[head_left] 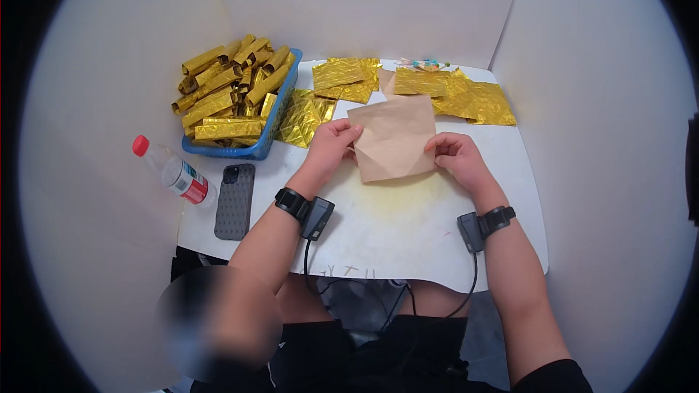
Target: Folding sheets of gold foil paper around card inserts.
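Between my two hands is a sheet of brown paper [397,138], tilted above the white table. My left hand [336,144] pinches its left edge between thumb and fingers. On the opposite side, my right hand [459,158] grips the right edge the same way. A faint crease crosses the lower part of the sheet. Behind it lie flat gold foil sheets [480,102], with more gold foil [342,78] at the back middle and another wrinkled piece [302,118] beside the basket. Part of a second brown sheet [387,81] shows between the foil pieces.
A blue plastic basket [271,127] heaped with gold foil tubes [211,105] stands at the back left. Near the left edge are a dark phone [234,202] and a clear red-capped bottle [178,175]. Small colourful items [424,65] lie at the back. Pale walls enclose the white table [408,247].
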Demonstrator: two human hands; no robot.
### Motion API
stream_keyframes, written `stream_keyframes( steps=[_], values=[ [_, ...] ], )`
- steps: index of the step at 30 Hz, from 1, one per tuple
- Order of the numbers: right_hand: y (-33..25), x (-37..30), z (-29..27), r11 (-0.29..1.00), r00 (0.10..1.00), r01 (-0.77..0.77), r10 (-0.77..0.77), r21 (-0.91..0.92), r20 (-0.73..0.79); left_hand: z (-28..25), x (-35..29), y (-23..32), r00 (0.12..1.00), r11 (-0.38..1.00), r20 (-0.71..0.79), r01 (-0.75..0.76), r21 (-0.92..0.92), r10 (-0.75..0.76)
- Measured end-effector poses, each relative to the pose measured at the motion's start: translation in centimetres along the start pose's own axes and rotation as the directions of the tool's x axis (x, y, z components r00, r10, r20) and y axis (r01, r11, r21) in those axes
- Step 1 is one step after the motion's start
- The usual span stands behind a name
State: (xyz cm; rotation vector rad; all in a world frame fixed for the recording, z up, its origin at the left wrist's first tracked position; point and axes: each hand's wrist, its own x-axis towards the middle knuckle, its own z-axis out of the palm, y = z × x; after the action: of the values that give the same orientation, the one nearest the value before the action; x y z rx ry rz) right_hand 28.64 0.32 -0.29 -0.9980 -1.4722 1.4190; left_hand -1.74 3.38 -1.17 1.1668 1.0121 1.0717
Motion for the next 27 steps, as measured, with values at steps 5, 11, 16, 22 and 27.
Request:
stream_keyframes(
  steps=[5, 11, 16, 22, 27],
  values=[
    [0.0, -0.1, 0.2, 0.997, 0.999, 0.031, -0.029, -0.076, 0.034, -1.8, 0.6, 0.0, 1.000, 0.994, -0.014, 0.015, -0.110, -0.017],
    [0.3, 0.5, 0.1, 0.963, 0.995, 0.012, -0.038, -0.270, -0.093, -0.4, 1.4, -0.5, 0.985, 0.996, -0.153, -0.085, -0.015, 0.082],
    [0.1, 0.5, 0.6, 0.893, 0.984, -0.035, -0.047, -0.449, -0.170, -0.6, 0.4, -0.2, 0.787, 0.599, -0.103, -0.370, 0.710, 0.608],
    [0.0, 0.6, 0.9, 0.953, 0.991, -0.061, 0.022, -0.297, -0.135, 1.0, -1.2, 0.3, 0.785, 0.428, 0.381, -0.595, 0.680, 0.488],
    [0.4, 1.0, 0.9, 0.961, 0.988, -0.051, 0.008, -0.270, -0.157, 1.6, -1.0, 0.2, 0.843, 0.423, 0.375, -0.523, 0.740, 0.387]
  ],
)
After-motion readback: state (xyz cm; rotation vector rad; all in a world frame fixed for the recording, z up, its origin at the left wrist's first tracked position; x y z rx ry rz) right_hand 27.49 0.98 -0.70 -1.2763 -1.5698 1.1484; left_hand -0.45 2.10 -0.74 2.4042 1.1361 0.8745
